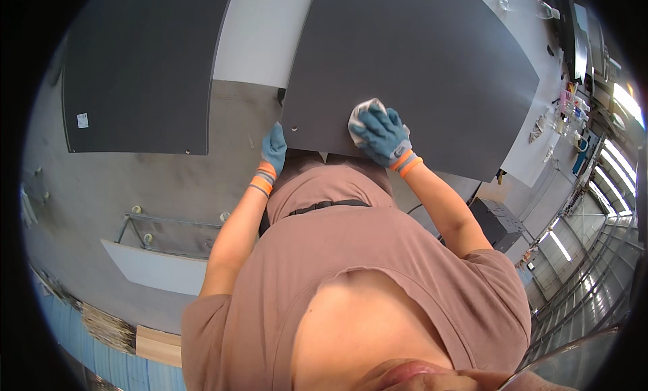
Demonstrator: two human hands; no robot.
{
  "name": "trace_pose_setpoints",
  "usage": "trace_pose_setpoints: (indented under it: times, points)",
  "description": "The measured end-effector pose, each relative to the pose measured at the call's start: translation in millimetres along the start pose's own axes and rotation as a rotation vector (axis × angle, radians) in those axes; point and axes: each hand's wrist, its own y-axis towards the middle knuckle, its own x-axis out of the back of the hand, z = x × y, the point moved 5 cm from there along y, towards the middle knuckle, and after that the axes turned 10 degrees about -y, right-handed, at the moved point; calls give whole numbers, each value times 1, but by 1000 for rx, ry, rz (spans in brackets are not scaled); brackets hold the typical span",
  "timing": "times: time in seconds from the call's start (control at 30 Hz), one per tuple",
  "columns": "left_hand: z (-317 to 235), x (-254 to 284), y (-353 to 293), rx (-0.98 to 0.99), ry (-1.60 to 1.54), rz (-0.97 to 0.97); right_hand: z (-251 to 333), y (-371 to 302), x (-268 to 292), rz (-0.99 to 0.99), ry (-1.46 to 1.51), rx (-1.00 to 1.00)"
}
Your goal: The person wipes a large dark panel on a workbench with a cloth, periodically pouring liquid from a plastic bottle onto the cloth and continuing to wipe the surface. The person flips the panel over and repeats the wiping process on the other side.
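Observation:
A large dark grey panel (418, 60) lies flat in front of me, with a small round hole near its near left corner. My right hand (385, 136), in a blue-grey glove with an orange cuff, presses a crumpled white cloth (355, 121) onto its surface, fingers bent over the cloth. At the panel's near left corner is my left hand (273, 148), gloved the same way. Its fingers are together and closed at the edge; part of the grip is hidden.
A second dark panel (142, 67) with a white label (82, 120) lies at the left. Clear bottles (547, 10) and small items stand on the white surface at the right. A wheeled frame (172, 226) is low left; a black box (498, 224) is at the right.

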Motion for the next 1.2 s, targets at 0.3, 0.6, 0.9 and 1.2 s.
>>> trace_pose_setpoints:
  times: [0.3,0.6,0.9,1.2]
  points:
    - [32,6,9,161,-22,-5,-233,46,11,-521,-525,-920]
    - [62,11,5,66,-178,-88,49,168,-1,-240,-7,73]
    - [32,-4,-6,277,-751,-145,89,119,-8,-180,152,269]
    - [14,2,-8,460,-695,-174,-23,-96,-40,-193,-121,-437]
